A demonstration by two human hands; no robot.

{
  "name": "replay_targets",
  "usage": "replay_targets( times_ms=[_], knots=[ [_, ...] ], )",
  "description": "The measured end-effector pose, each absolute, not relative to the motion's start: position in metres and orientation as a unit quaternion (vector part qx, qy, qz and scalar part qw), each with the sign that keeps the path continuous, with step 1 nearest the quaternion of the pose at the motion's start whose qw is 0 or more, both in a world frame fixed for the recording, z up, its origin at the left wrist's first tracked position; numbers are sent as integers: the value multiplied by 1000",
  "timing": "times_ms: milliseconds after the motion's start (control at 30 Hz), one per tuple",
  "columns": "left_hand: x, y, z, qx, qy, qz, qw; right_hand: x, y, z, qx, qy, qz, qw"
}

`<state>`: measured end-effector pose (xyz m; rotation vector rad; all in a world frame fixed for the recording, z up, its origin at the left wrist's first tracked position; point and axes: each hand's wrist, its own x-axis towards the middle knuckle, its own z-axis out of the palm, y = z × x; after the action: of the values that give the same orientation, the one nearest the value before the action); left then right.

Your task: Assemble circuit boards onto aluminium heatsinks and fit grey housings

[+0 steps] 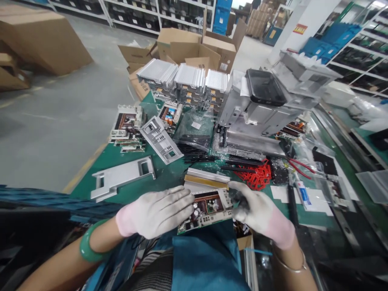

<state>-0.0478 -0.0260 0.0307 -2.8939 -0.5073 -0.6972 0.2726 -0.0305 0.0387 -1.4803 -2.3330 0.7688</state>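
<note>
A circuit board assembly point(209, 208) lies at the table's near edge, between my gloved hands. My left hand point(163, 210) rests over its left end, fingers stretched out and nearly flat. At its right end is my right hand point(254, 206), fingers curved round the edge; the fingertips are dark and partly hidden, so their hold on the board is unclear. Just behind the board sits a finned metal heatsink point(207, 178) with a gold-coloured strip. Silver metal housings, one point(123, 178) at the left and one point(161, 139) behind it, lie on the green table.
Stacked heatsinks point(188, 81) stand at the back beside a machine holding a black tray point(265, 87). Red clips point(256, 173), black strips point(197, 153), pliers point(300, 167) and a glue tube point(303, 194) lie on the right and middle. More boards point(129, 125) are stacked at left.
</note>
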Motion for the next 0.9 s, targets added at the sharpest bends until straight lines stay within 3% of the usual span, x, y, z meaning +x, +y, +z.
replay_targets(
  times_ms=[167,367,600,900],
  knots=[
    [-45,-28,32,-960,-130,-231,90,257,-30,35,-497,-842,182,104],
    [-54,-23,21,-952,-251,-155,75,247,-24,31,-541,-809,195,120],
    [-55,-13,-3,-941,-323,-100,2,239,-11,23,-579,-790,179,90],
    [-52,-10,-9,-935,-332,-120,-39,235,-16,12,-599,-791,104,70]
  ],
)
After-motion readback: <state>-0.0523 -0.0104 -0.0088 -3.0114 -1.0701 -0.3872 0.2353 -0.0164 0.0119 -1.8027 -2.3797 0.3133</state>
